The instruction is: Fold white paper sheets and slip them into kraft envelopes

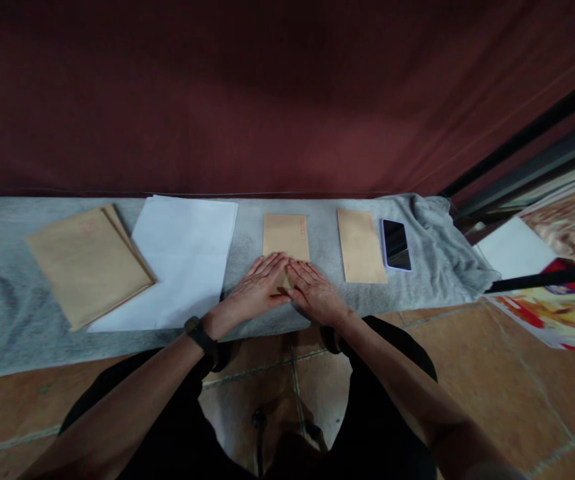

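Brown envelope (286, 235) lies at centre frame on the grey cloth (12, 320), long axis running from the person toward the top of the frame, its lower end covered by both hands. Left hand (256, 290) and right hand (317, 295) rest flat on it, palms down, fingers extended and meeting at the tips, clasping nothing; neither is nearer than the other. Second envelope (361, 245) and phone (396, 245) lie to the right, white sheets (187, 260) to the left.
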The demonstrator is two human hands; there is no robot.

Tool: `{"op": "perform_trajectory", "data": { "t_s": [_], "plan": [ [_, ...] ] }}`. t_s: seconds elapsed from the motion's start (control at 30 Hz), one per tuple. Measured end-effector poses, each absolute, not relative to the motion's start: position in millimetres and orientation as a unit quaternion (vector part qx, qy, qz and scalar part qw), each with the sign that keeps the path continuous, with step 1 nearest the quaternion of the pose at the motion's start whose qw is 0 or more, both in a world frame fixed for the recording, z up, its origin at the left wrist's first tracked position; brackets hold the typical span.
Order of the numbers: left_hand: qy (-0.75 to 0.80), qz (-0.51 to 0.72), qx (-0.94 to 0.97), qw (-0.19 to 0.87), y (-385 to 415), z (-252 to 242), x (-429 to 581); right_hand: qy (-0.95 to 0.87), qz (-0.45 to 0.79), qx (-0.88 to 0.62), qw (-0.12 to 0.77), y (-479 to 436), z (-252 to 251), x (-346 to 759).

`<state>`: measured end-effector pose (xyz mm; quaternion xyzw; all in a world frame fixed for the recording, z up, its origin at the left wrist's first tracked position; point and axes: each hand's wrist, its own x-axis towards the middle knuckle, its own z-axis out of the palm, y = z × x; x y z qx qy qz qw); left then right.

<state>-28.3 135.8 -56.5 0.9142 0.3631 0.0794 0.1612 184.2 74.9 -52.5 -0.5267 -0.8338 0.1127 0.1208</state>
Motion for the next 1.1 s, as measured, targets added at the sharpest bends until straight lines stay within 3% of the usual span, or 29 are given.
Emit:
{"op": "perform_trajectory", "data": {
  "t_s": [0.5, 0.77, 0.87, 0.97, 1.1],
  "plan": [
    [0.3, 0.014, 0.921, 0.247, 156.9, -40.8, -43.8, -0.887, 0.178, -0.403, 0.139, 52.6, -46.0, 179.7],
    [0.28, 0.029, 0.917, 0.284, 166.6, -46.3, -49.9, -0.833, 0.378, -0.328, 0.235, 67.9, -33.8, 193.3],
    [0.284, 0.046, 0.914, 0.288, 165.9, -46.2, -48.7, -0.774, 0.422, -0.381, 0.279, 71.2, -31.4, 198.9],
    [0.303, 0.082, 0.909, 0.274, 161.6, -49.0, -44.1, -0.704, 0.375, -0.512, 0.319, 73.2, -34.3, 202.4],
    [0.366, 0.131, 0.896, 0.213, 149.2, -54.5, -31.5, -0.67, 0.257, -0.647, 0.258, 77.2, -35.1, 204.9]
  ]
}}
